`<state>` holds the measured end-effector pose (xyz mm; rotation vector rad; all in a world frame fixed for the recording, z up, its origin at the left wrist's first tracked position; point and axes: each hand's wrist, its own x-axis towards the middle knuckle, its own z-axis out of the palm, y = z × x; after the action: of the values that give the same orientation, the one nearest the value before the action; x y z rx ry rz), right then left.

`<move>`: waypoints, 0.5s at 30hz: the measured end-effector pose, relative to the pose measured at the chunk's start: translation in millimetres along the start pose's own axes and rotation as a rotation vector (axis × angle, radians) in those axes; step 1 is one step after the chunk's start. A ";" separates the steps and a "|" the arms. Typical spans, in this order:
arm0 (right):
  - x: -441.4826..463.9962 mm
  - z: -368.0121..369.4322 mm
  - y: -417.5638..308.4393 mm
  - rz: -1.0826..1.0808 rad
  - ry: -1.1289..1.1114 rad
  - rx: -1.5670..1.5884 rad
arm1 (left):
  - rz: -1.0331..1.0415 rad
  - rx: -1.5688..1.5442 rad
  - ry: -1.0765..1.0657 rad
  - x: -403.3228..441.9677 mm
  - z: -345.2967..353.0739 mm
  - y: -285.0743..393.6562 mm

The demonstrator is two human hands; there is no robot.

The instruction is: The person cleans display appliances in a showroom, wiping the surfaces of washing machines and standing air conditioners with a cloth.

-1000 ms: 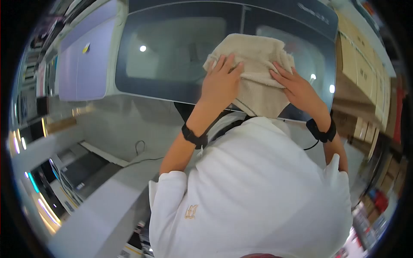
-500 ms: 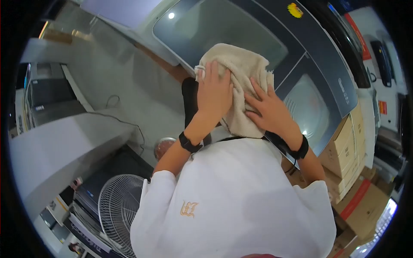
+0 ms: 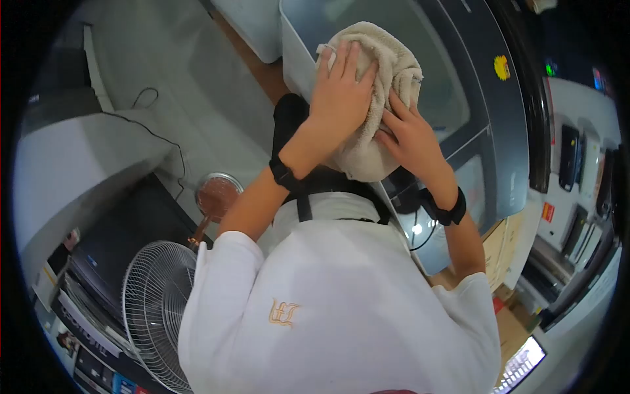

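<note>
The left hand (image 3: pixel 340 100) and the right hand (image 3: pixel 415 139) both lie with fingers spread upon the cloth (image 3: pixel 396 49), which is at the machine's (image 3: pixel 504 105) near edge, already gathered in loose folds but not yet flat.

Since 1 s ago, towel (image 3: pixel 397 62) shifted L along dark surface (image 3: pixel 508 125) & bunched into thicker folds; L hand (image 3: pixel 341 98) & R hand (image 3: pixel 417 141) drew closer tog.; fan (image 3: pixel 161 302) came into view.
</note>
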<state>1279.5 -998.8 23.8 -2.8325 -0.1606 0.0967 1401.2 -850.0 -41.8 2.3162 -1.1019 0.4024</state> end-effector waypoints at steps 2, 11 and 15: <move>15.1 -0.6 2.2 0.008 -0.001 0.056 | 0.006 -0.035 -0.009 0.8 -2.8 -10.6; 87.4 10.0 9.8 -0.091 0.082 0.104 | 0.053 -0.060 -0.071 13.1 -20.3 -58.8; 113.0 12.3 10.8 -0.103 0.095 0.141 | 0.083 -0.068 -0.098 33.8 -28.8 -82.4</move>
<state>1391.5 -991.8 3.2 -2.6761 -0.2678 -0.0476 1485.6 -811.3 -30.4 2.2573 -1.2425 0.2802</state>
